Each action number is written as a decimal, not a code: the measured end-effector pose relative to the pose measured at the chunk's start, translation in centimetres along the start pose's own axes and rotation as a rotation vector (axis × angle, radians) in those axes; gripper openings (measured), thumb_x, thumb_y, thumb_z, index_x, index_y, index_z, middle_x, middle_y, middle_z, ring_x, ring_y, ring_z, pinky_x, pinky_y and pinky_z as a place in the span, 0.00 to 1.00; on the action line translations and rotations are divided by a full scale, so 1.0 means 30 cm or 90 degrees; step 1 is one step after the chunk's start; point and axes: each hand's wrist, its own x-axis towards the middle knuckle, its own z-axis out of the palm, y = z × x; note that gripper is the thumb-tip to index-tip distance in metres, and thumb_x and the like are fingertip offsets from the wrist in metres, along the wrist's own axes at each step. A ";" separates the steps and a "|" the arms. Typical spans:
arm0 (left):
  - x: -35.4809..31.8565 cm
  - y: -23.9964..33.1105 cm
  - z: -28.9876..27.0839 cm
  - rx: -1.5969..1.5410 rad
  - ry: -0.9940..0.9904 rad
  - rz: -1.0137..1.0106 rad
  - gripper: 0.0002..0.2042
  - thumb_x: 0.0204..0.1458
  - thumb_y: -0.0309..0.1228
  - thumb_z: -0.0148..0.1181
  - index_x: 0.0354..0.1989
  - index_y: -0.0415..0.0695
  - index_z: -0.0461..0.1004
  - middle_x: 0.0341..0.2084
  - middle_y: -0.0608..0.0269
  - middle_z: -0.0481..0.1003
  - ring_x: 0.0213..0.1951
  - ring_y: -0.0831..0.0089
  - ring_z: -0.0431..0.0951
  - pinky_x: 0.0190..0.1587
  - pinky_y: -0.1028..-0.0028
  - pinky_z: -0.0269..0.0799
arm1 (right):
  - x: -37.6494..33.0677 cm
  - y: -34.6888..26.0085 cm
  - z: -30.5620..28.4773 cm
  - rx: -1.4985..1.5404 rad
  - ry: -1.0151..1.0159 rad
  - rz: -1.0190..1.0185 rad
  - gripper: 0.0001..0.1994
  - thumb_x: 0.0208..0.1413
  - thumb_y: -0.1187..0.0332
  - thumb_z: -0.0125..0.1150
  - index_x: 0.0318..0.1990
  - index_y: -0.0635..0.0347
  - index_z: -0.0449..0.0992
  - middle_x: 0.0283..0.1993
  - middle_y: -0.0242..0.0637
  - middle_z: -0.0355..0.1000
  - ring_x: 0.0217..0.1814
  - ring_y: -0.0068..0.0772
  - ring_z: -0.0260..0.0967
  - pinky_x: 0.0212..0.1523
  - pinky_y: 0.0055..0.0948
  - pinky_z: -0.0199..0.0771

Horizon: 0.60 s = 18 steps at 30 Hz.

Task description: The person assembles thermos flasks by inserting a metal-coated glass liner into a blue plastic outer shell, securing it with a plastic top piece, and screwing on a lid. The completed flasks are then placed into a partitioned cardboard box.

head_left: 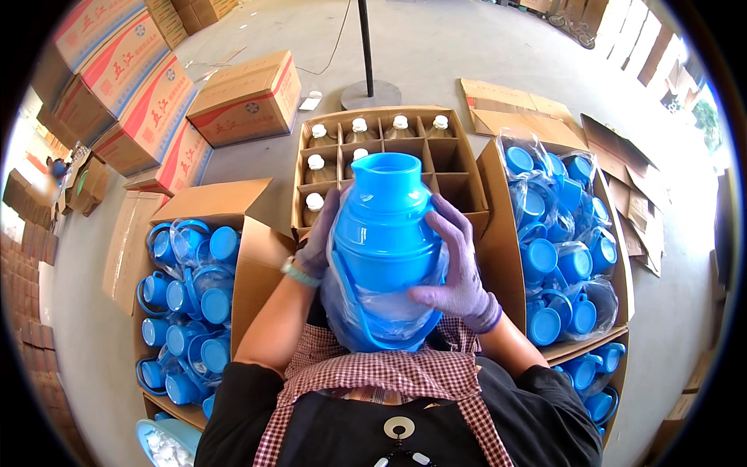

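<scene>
I hold a blue plastic jug [387,226] upright close to my chest, its lower half inside a clear plastic bag [389,315]. My left hand [320,237], in a purple glove, grips the jug's left side. My right hand [459,265], also gloved in purple, presses on the jug's right side over the bag. Just beyond the jug stands an open divided carton [459,159] holding several brown bottles with white caps [359,124]; its right cells are unfilled.
An open carton [498,257] at my right holds several bagged blue jugs. Another open carton [253,265] at my left holds more of them. Closed printed cartons [245,97] are stacked at the far left. A pole stand [369,89] rises behind; flattened cardboard [506,105] lies at the right.
</scene>
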 end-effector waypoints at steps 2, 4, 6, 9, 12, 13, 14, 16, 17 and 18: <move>0.033 -0.054 -0.074 -0.271 -0.086 -0.156 0.30 0.70 0.50 0.46 0.74 0.43 0.58 0.68 0.55 0.66 0.70 0.63 0.64 0.72 0.61 0.59 | 0.008 -0.049 0.003 -0.028 -0.027 -0.021 0.48 0.44 0.37 0.75 0.70 0.53 0.66 0.76 0.53 0.54 0.76 0.60 0.52 0.72 0.57 0.53; 0.044 -0.096 -0.114 -0.254 -0.070 -0.156 0.29 0.69 0.46 0.47 0.73 0.43 0.58 0.67 0.55 0.66 0.69 0.64 0.65 0.72 0.62 0.60 | 0.036 -0.094 0.009 -0.068 -0.085 -0.069 0.45 0.44 0.40 0.76 0.66 0.56 0.70 0.73 0.53 0.59 0.73 0.62 0.55 0.70 0.57 0.56; 0.013 -0.147 -0.108 -0.172 -0.034 -0.139 0.28 0.68 0.42 0.49 0.73 0.43 0.59 0.66 0.56 0.67 0.68 0.65 0.65 0.71 0.63 0.61 | 0.035 -0.098 0.013 -0.113 -0.046 -0.073 0.43 0.44 0.41 0.77 0.63 0.59 0.72 0.68 0.52 0.63 0.68 0.62 0.60 0.68 0.56 0.59; -0.005 -0.307 -0.081 -0.088 0.008 -0.144 0.27 0.66 0.37 0.51 0.72 0.42 0.60 0.65 0.57 0.68 0.67 0.66 0.66 0.70 0.64 0.61 | 0.015 0.016 0.012 0.161 0.186 0.083 0.62 0.32 0.29 0.78 0.72 0.58 0.57 0.76 0.51 0.50 0.76 0.52 0.54 0.73 0.51 0.58; -0.109 -0.394 -0.141 0.012 0.116 -0.103 0.26 0.65 0.32 0.53 0.71 0.42 0.61 0.63 0.57 0.69 0.66 0.68 0.67 0.69 0.66 0.62 | -0.009 -0.026 0.007 0.263 0.144 0.222 0.67 0.34 0.28 0.76 0.77 0.56 0.49 0.77 0.46 0.50 0.77 0.48 0.52 0.74 0.51 0.56; -0.148 -0.393 -0.168 0.075 0.178 -0.066 0.26 0.64 0.30 0.54 0.71 0.42 0.61 0.62 0.58 0.69 0.66 0.68 0.67 0.69 0.67 0.63 | -0.022 -0.025 0.000 0.251 0.113 0.218 0.66 0.38 0.28 0.74 0.78 0.57 0.48 0.77 0.46 0.51 0.77 0.48 0.52 0.75 0.50 0.55; -0.183 -0.351 -0.197 0.165 0.256 0.018 0.26 0.63 0.28 0.55 0.71 0.42 0.61 0.62 0.58 0.70 0.65 0.68 0.68 0.69 0.67 0.63 | -0.030 -0.016 0.001 0.252 0.097 0.213 0.65 0.39 0.29 0.74 0.78 0.57 0.48 0.77 0.46 0.51 0.77 0.48 0.52 0.75 0.50 0.55; -0.187 -0.181 -0.211 0.320 0.377 0.274 0.26 0.62 0.24 0.56 0.70 0.42 0.62 0.61 0.58 0.70 0.64 0.69 0.68 0.68 0.68 0.63 | -0.039 0.010 -0.007 0.243 0.080 0.206 0.63 0.41 0.29 0.73 0.78 0.56 0.48 0.77 0.46 0.51 0.77 0.48 0.52 0.75 0.50 0.54; -0.175 -0.064 -0.182 0.353 0.384 0.378 0.27 0.62 0.23 0.57 0.70 0.42 0.62 0.60 0.59 0.71 0.64 0.70 0.69 0.68 0.69 0.64 | -0.028 0.002 -0.003 0.249 0.079 0.204 0.63 0.41 0.29 0.73 0.78 0.56 0.48 0.77 0.46 0.50 0.77 0.48 0.52 0.75 0.51 0.54; -0.162 0.073 -0.085 0.295 0.375 0.391 0.28 0.62 0.26 0.59 0.71 0.43 0.62 0.65 0.57 0.67 0.68 0.70 0.65 0.70 0.66 0.61 | -0.027 0.005 0.011 0.255 0.080 0.208 0.62 0.42 0.30 0.72 0.78 0.56 0.48 0.77 0.46 0.50 0.77 0.48 0.52 0.75 0.51 0.53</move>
